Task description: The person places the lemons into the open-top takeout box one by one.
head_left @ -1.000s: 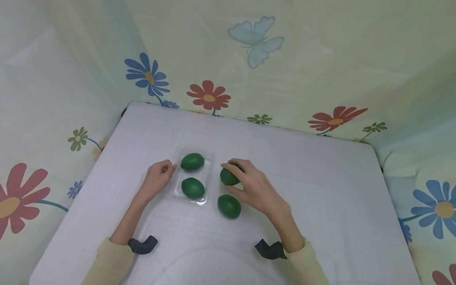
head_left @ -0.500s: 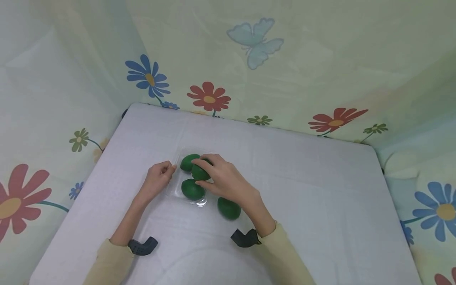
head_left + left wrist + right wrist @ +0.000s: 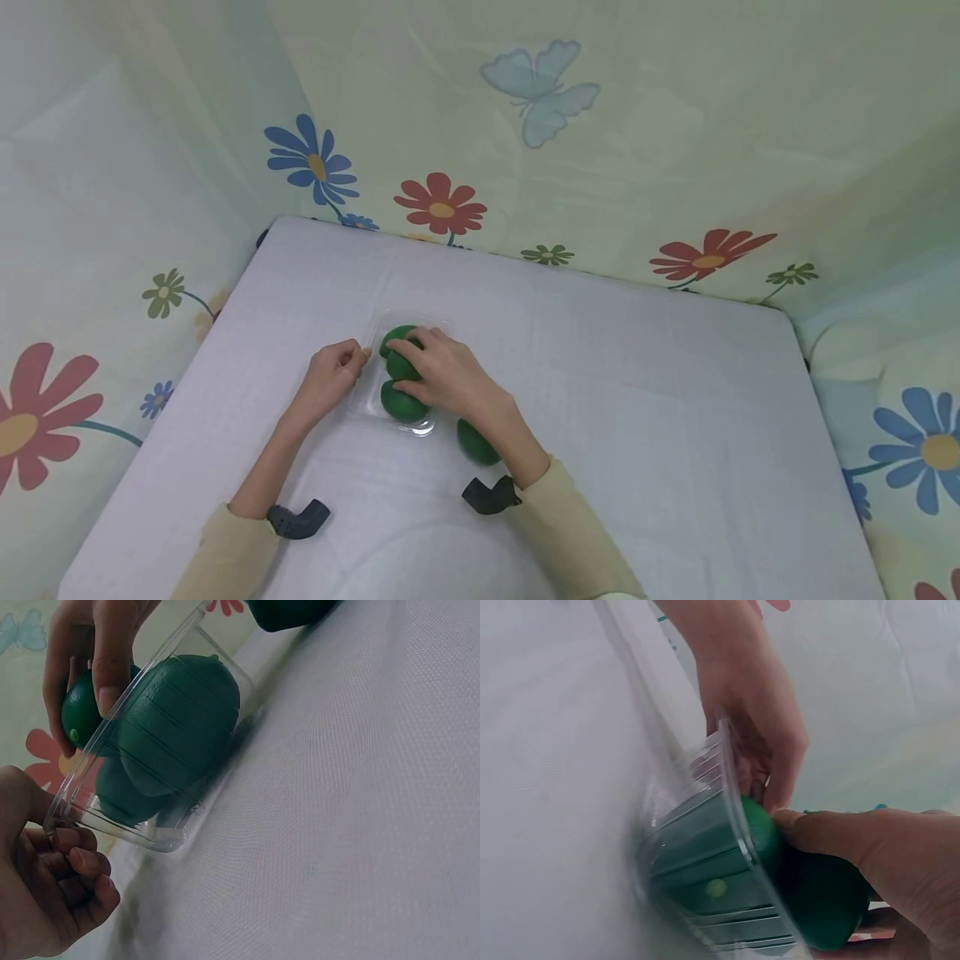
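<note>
In the head view a clear plastic box (image 3: 363, 407) sits on the table with two green limes in it, a far lime (image 3: 395, 335) and a near lime (image 3: 403, 405). My left hand (image 3: 334, 377) pinches the box's left rim between thumb and curled fingers, as the left wrist view shows at the box corner (image 3: 166, 844). Thumb and fingers of my right hand (image 3: 453, 377) grip a third lime (image 3: 401, 367) over the box, between the other two. The right wrist view has this held lime (image 3: 825, 904) at the rim, partly covered by the fingers.
Another lime (image 3: 476, 443) lies on the white tablecloth (image 3: 637, 433), right of the box and partly under my right forearm. A dark band piece (image 3: 298, 520) sits on the left wrist, a similar one (image 3: 491, 495) on the right. A flowered curtain (image 3: 600, 167) surrounds the table.
My right hand has carried its lime leftward from beside the box to over it, between the two limes inside. The left hand stays at the rim.
</note>
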A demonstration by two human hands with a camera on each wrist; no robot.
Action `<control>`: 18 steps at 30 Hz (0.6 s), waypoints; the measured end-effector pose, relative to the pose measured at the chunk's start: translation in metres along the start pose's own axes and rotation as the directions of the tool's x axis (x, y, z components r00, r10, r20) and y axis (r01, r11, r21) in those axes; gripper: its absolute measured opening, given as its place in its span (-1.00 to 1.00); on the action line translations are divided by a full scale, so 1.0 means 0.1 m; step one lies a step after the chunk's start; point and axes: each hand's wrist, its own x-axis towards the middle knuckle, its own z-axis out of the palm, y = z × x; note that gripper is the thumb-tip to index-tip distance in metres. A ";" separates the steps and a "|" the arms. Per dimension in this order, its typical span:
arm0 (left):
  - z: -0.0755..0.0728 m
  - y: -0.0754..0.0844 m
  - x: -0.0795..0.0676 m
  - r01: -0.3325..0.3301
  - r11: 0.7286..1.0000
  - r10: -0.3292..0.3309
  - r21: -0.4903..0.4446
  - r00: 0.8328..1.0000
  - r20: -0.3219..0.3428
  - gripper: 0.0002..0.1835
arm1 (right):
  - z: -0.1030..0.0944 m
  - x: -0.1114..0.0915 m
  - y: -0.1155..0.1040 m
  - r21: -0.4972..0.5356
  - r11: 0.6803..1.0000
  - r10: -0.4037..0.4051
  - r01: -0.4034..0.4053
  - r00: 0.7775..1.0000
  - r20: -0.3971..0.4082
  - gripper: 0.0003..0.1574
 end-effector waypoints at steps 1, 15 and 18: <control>0.00 0.00 0.00 0.001 1.000 -0.001 0.001 1.000 -0.002 -0.60 | 0.02 0.00 0.00 -0.004 1.000 0.004 -0.004 1.000 -0.003 -0.32; -0.01 0.03 -0.01 0.002 1.000 -0.002 0.000 1.000 -0.001 -0.61 | 0.11 -0.03 0.03 0.007 0.999 0.043 -0.042 0.997 -0.059 -0.32; -0.01 0.04 -0.01 -0.001 1.000 0.001 0.006 1.000 0.003 -0.61 | 0.10 -0.05 0.03 0.018 0.999 0.043 -0.042 0.997 -0.063 -0.32</control>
